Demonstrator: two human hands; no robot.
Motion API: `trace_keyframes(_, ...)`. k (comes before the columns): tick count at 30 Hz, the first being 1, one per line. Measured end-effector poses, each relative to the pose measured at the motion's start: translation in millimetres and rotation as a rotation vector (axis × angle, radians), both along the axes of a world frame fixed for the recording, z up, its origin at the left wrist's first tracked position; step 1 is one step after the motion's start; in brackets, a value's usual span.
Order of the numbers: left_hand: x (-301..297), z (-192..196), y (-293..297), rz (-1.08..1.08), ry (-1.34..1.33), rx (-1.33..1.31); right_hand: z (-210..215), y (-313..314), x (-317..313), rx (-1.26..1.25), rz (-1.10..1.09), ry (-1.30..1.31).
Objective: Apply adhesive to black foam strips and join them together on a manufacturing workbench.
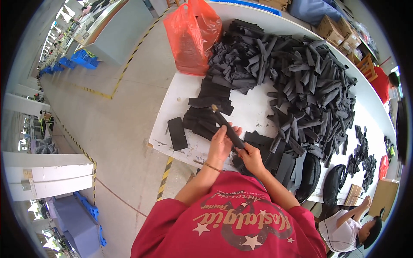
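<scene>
Both hands, left hand (pixel 220 144) and right hand (pixel 251 157), clamped one black strip (pixel 227 127) pointing toward eleven o'clock, near my tabletop (pixel 254 109) edge.

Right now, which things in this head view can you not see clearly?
- What lies under the big pile of black strips: the strips cover it.
- Contents of the orange plastic bag: its film hides them.
- What the left hand and right hand do on the dark strip: fingers cover it.
- The seated person's work: too small, near the rim.
</scene>
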State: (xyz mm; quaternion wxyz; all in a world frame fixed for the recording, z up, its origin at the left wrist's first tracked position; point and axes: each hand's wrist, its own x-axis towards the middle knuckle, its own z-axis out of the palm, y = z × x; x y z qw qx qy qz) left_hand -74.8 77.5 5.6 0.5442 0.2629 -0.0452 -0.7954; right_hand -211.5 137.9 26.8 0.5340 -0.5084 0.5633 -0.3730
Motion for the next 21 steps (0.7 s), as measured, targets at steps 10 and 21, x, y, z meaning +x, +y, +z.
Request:
trace_keyframes(10,-14,27,3,0.097,-0.077,0.098,-3,24,12,-0.166,-0.186,0.257)
trace_keyframes(21,-31,45,-29,0.179,-0.380,0.040,-3,42,0,-0.071,-0.113,0.170)
